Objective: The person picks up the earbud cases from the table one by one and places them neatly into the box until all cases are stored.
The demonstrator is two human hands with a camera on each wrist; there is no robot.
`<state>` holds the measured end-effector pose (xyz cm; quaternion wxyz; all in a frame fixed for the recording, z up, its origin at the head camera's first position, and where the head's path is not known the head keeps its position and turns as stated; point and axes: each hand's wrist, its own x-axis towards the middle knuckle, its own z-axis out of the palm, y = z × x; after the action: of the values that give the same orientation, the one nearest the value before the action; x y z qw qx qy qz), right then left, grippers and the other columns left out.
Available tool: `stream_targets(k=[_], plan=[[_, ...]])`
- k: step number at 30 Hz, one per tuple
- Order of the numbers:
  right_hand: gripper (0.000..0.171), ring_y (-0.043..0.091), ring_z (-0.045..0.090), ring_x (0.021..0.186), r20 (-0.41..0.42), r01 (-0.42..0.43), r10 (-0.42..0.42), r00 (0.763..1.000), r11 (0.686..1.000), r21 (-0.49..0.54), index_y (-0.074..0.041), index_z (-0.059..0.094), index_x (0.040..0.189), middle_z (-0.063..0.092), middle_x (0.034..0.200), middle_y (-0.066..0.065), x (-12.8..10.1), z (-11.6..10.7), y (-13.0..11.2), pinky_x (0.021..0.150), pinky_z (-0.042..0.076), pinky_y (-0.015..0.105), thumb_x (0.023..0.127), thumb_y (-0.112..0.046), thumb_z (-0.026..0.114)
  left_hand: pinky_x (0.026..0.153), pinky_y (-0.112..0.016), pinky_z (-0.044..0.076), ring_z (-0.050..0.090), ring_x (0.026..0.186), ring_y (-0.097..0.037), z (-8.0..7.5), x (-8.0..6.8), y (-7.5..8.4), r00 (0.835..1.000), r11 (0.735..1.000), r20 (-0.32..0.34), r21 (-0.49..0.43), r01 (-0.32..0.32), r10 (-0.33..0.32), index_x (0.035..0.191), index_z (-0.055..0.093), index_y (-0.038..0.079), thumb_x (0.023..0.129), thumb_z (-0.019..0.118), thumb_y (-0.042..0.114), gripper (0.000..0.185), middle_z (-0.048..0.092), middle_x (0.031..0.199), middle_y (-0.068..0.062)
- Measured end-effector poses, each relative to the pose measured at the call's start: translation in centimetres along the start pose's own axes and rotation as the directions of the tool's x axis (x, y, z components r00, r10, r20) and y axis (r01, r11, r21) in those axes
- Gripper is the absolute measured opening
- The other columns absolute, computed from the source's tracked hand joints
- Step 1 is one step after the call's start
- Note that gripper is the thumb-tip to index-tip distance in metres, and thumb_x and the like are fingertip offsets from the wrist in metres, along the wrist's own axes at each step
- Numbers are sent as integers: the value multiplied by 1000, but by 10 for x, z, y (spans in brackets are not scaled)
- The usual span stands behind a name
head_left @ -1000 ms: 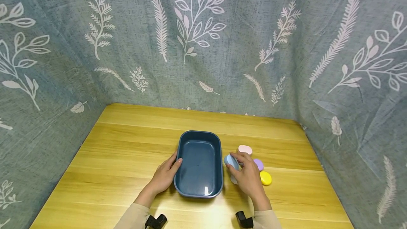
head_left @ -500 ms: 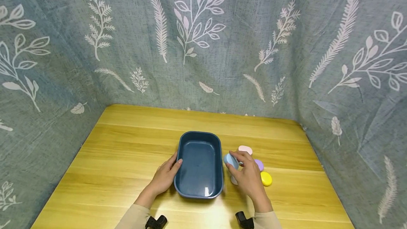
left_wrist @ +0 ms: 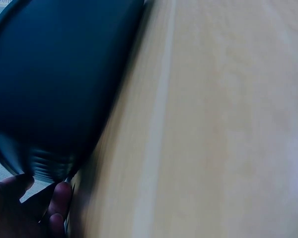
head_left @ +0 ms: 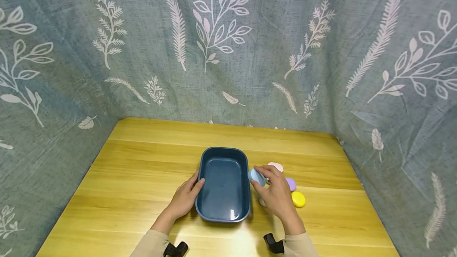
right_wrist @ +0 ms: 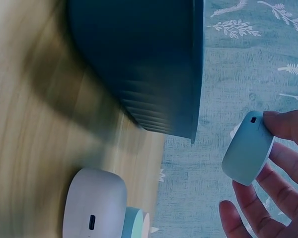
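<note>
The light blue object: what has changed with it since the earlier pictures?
The right hand, still pinching the light blue object, has moved it slightly left, toward the dark blue tray. The tray, the left hand holding its side and the yellow object stayed.

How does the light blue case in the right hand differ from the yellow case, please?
Colour: the light blue case is pale, while the yellow case is bright.

Support: the light blue case is held above the table by the right hand; the yellow case rests on the table.

Pose: the light blue case is tilted, while the yellow case lies flat.

Both are small, with rounded outlines.
</note>
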<state>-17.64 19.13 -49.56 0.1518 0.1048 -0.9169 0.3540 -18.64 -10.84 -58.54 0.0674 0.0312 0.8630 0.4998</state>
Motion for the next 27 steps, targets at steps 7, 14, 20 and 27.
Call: stream_targets(k=[7,14,20,27], plan=[[42,26,66,108,13,5,-5,1000,1000,-31,-11,77,124,71,120,6,3,3,-6,84,53,42,84,-17,88,121,-65,29,37,152,-41,0,0,0,1000,1000,-7,2,-7,7,164,31,27,106,39,63,69,42,164,-11],[43,29,64,113,30,-12,13,999,999,-39,-13,76,125,70,122,5,2,9,-9,91,52,46,84,-18,88,121,-66,29,36,152,-42,0,-1,-1,1000,1000,-2,-8,5,-5,164,32,27,105,38,65,70,42,164,-11],[45,27,64,115,53,-9,11,999,1000,-29,-15,75,127,70,123,2,1,12,-13,93,53,46,85,-18,87,121,-66,29,36,152,-42,1,-1,-1,1000,1000,-4,-4,0,0,164,32,27,106,38,65,70,42,164,-11],[45,25,65,114,60,21,-19,998,999,-32,-14,77,125,70,121,2,-2,18,-15,93,55,44,82,-17,89,121,-64,31,38,152,-41,1,-2,-1,1000,1000,-9,-6,-9,9,164,33,25,106,39,64,70,44,163,-13]])
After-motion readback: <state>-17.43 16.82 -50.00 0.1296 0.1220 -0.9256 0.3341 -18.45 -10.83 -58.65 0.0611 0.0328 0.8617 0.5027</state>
